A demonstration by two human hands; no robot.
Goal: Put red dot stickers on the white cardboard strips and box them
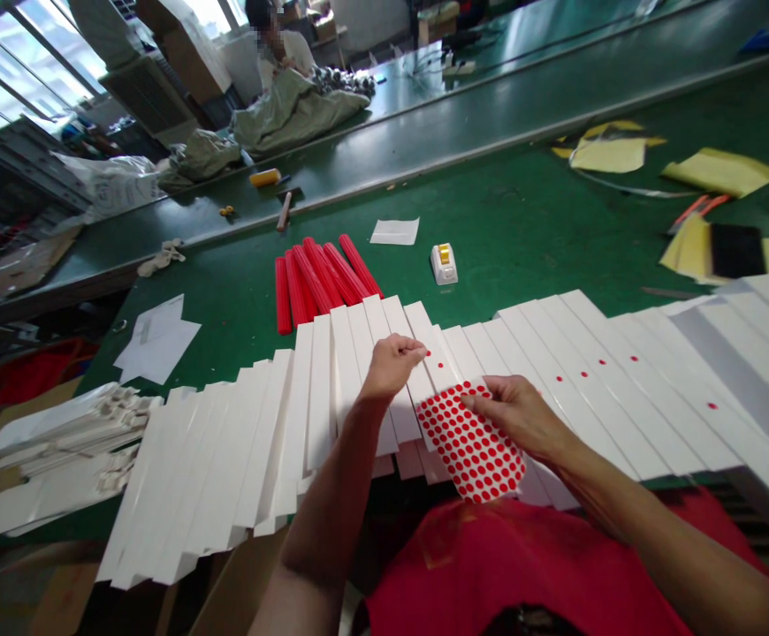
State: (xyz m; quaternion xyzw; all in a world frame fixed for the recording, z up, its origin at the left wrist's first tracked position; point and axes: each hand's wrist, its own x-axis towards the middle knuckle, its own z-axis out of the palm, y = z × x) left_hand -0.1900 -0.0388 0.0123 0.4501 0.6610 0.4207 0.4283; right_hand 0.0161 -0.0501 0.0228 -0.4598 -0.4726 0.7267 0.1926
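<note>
Left hand (394, 364): thumb and fingers pinched together at a small round red sticker (428, 353); cannot tell whether gripped or stuck down.
Right hand (509, 406): clamped by the thumb on a flat white sheet of round red stickers (474, 450), right of the left fingertips and nearer the body.
Long, slim white carton (425, 327): just beyond the left fingertips, long axis running away from the body, far end slanting left; left hand nearer.

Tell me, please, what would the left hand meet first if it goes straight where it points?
The left hand would probably first meet the white box just ahead, near its red dot, though the depth is unclear.
</note>
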